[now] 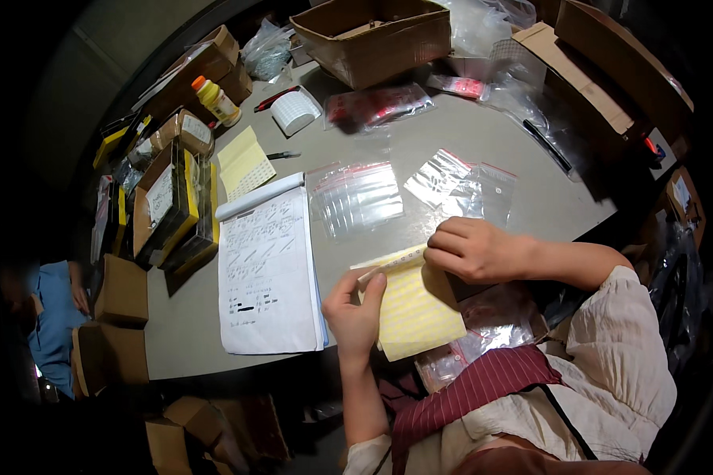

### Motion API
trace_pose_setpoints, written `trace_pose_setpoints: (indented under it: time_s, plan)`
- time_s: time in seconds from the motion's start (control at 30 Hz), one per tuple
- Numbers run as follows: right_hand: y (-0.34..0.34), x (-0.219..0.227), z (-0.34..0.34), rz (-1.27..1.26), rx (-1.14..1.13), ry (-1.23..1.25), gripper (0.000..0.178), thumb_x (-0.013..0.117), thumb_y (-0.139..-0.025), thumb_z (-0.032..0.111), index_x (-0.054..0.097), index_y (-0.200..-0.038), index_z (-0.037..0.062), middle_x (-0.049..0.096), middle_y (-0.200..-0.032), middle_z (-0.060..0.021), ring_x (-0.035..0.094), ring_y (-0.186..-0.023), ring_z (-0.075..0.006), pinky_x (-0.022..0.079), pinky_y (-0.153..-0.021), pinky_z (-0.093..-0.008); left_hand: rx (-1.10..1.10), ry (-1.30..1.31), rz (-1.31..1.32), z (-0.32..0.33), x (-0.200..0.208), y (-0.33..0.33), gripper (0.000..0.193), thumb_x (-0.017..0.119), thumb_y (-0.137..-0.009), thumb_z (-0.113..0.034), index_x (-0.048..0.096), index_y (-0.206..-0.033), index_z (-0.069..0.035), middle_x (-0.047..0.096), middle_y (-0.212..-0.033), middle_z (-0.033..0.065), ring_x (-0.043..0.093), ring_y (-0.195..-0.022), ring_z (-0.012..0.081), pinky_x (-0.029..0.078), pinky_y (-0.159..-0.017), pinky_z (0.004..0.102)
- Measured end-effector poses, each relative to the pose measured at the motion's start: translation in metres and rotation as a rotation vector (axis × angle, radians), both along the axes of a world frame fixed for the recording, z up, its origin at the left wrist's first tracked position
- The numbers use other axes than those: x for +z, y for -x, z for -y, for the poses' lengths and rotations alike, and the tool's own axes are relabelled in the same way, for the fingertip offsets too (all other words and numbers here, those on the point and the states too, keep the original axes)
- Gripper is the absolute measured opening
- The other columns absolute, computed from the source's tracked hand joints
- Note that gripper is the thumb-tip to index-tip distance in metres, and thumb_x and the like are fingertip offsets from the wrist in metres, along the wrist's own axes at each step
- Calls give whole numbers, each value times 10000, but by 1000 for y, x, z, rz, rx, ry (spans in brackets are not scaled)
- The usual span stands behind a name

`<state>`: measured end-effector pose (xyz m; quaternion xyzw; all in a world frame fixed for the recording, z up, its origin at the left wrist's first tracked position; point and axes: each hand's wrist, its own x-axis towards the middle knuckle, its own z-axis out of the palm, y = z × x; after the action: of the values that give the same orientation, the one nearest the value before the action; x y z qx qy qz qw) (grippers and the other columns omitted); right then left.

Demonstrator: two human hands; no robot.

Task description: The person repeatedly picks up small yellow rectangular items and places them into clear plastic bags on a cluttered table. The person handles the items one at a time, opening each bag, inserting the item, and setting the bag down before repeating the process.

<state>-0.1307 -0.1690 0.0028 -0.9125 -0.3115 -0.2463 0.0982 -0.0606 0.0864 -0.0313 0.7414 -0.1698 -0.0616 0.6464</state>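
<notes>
A yellow sheet of small labels hangs over the table's near edge, its top strip folded back. My left hand pinches its upper left edge between thumb and fingers. At the upper right corner, the curled fingers of my right hand grip the sheet; their tips are partly hidden. Just beyond lie a row of clear zip bags with red seals and a looser group of clear zip bags. Left of my left hand is a notepad with handwritten pages.
Another yellow label sheet and tweezers lie past the notepad. A yellow bottle with orange cap, black-and-yellow boxes and a large cardboard box line the far and left edges. A black pen lies right. Someone in blue is at far left.
</notes>
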Motion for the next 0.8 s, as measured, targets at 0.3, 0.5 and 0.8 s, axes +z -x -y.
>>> trace_pose_setpoints:
  time_s: [0.3,0.5,0.8]
  plan:
    - [-81,21,76,-694,-431,-500,257,698,-867,210,703,-960,-29,715,-824,-169,706,-783,-302,544,-724,-419,38,107,-101,-3,1,-1,169,764,-912,-28,747,-1053,65,748,-925,49,646,-874,100,514,-809,256]
    - [-111,10,90,-765,-573,-180,412,786,-856,346,670,-982,-29,705,-900,-222,681,-852,-389,518,-766,-473,15,171,-94,0,-2,-3,158,761,-913,-21,745,-1047,61,749,-945,59,656,-888,105,524,-825,264]
    - [-82,26,26,-839,-314,-9,670,838,-809,535,588,-1145,12,731,-939,-206,706,-914,-425,536,-777,-498,-78,116,-113,-6,2,-1,151,764,-898,-19,758,-1034,45,753,-951,50,669,-895,110,528,-817,273]
